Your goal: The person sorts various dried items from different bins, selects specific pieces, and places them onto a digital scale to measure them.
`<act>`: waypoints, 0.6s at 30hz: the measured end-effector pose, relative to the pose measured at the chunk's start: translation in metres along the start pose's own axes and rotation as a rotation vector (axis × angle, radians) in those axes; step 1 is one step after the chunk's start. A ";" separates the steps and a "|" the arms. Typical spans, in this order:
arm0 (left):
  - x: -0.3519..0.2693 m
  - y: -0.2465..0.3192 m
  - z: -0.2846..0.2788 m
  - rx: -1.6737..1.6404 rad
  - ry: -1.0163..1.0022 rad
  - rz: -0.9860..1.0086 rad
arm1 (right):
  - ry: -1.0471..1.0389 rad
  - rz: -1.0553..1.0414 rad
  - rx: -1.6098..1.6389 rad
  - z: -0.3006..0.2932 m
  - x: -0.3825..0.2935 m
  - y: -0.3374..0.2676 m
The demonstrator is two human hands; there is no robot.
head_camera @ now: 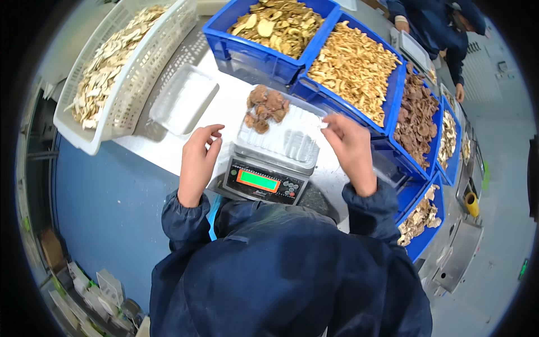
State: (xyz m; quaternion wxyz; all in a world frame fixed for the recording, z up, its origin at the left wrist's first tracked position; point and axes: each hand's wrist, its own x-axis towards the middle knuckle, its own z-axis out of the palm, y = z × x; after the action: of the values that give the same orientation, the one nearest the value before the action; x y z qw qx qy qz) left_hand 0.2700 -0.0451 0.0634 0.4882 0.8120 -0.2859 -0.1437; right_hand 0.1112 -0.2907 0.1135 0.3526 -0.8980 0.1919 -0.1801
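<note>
A clear plastic tray (294, 135) lies on a digital weighing scale (263, 181) with a lit green display. Several brown dried mushroom pieces (267, 105) rest at the tray's far left corner. My left hand (200, 160) is held left of the scale, fingers curled and apart, with nothing in it. Near the tray's right edge is my right hand (349, 147), its thumb and forefinger close around something small and whitish that is too blurred to name. Another clear plastic tray (183, 99) stands on the metal table (147, 145), beyond my left hand.
A white perforated basket (122, 90) of pale dried slices stands at the left. Blue crates (257, 52) of dried slices and mushrooms line the back and right, one with dark brown pieces (417, 118). A co-worker (438, 29) in dark clothing is at the upper right.
</note>
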 end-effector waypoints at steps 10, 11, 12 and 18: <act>0.007 0.032 0.026 0.121 0.084 0.156 | 0.089 0.282 0.294 -0.018 -0.099 0.008; 0.011 0.036 0.028 0.164 0.063 0.147 | 0.063 0.316 0.332 -0.015 -0.103 0.011; 0.016 0.040 0.032 0.161 0.062 0.164 | 0.053 0.329 0.356 -0.014 -0.106 0.011; 0.025 0.054 0.053 0.236 -0.011 0.280 | 0.017 0.273 0.259 -0.016 -0.074 0.014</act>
State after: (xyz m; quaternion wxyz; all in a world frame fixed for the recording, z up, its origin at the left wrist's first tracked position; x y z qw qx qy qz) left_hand 0.2454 -0.1173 0.0868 0.4030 0.8153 -0.4136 -0.0443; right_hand 0.0365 -0.2745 0.1008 0.4848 -0.8093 0.2900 -0.1612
